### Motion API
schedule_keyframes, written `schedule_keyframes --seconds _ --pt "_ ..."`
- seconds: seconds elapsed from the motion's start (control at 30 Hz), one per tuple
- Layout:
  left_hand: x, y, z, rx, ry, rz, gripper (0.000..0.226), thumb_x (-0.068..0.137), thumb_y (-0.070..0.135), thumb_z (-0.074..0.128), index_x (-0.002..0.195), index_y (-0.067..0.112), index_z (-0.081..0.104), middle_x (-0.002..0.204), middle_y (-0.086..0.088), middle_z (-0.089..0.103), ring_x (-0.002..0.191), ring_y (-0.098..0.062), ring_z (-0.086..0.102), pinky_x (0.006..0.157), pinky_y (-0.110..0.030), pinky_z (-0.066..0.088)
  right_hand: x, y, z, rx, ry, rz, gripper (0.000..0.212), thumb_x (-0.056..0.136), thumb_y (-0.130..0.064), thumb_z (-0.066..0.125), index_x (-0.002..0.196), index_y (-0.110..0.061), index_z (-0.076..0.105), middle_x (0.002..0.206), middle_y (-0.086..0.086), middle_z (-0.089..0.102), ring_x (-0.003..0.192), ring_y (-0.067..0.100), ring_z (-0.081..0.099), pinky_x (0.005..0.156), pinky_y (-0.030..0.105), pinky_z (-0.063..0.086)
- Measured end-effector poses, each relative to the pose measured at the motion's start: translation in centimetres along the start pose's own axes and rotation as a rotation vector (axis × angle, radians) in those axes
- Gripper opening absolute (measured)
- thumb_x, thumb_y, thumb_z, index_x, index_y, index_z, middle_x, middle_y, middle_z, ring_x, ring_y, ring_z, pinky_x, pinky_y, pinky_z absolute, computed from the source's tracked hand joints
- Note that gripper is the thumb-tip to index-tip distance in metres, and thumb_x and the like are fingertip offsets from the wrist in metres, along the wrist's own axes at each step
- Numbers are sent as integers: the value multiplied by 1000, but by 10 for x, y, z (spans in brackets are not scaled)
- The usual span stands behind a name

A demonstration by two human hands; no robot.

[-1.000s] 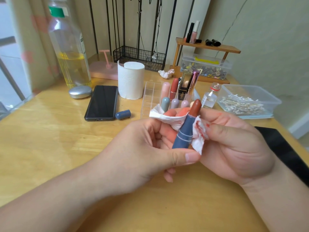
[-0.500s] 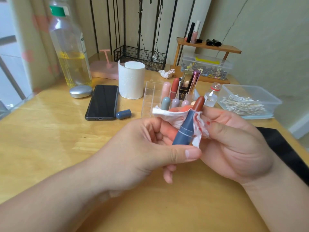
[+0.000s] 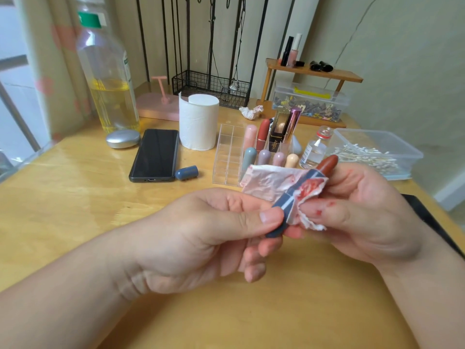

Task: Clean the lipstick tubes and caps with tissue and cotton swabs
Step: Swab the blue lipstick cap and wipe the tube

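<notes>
We hold the blue-grey lipstick tube (image 3: 288,200) in the air above the middle of the wooden table (image 3: 63,197). It is tilted up to the right with its brown-red stick exposed at the top. Our left hand (image 3: 208,238) pinches the tube's lower end between thumb and curled fingers. Our right hand (image 3: 364,215) has its fingers curled around a red-stained tissue (image 3: 266,180) and presses it against the tube just below the stick. Red smears show on the right fingers. The tissue's loose end spreads out to the left behind the tube. A blue-grey cap (image 3: 186,172) lies on its side on the table, just beside a dark phone (image 3: 154,154). Behind our hands stands a clear organizer (image 3: 226,152) with several lipsticks upright in its compartments. A tissue roll (image 3: 198,122) stands to its left and a small glass bottle (image 3: 314,152) to its right. Farther right, a clear plastic box (image 3: 377,137) holds cotton swabs (image 3: 362,157).
</notes>
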State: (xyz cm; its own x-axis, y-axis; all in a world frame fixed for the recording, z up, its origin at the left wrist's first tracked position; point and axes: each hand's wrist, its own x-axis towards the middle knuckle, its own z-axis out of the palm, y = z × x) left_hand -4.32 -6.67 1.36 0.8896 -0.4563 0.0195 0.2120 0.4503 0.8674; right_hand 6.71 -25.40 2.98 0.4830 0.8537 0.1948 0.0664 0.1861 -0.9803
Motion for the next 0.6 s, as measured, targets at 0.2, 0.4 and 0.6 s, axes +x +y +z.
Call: schedule_keyframes --seconds 0.2,0.4,0.6 --pt "-1 1 -2 30 -12 -17 27 93 17 59 105 -6 70 70 -9 50 59 -14 42 56 -27 43 1 5 5 35 9 4 35 64 -31 90 78 -5 70 55 24 54 35 30 38 35 24 31" --pt "-1 -1 2 423 268 93 19 84 22 73 87 4 77 61 -4 57 56 -20 49 55 -30 45 1 3 12 8 120 -13 30 50 -26 93 72 -21 73 52 5 59 32 10 39 36 15 32" --pt "-3 -3 2 702 381 192 23 79 29 77 91 9 75 72 -6 69 64 -14 62 62 -35 56 2 1 15 90 -14 -104 15 71 1 76 85 -3 71 62 2 67 39 9 53 36 20 43"
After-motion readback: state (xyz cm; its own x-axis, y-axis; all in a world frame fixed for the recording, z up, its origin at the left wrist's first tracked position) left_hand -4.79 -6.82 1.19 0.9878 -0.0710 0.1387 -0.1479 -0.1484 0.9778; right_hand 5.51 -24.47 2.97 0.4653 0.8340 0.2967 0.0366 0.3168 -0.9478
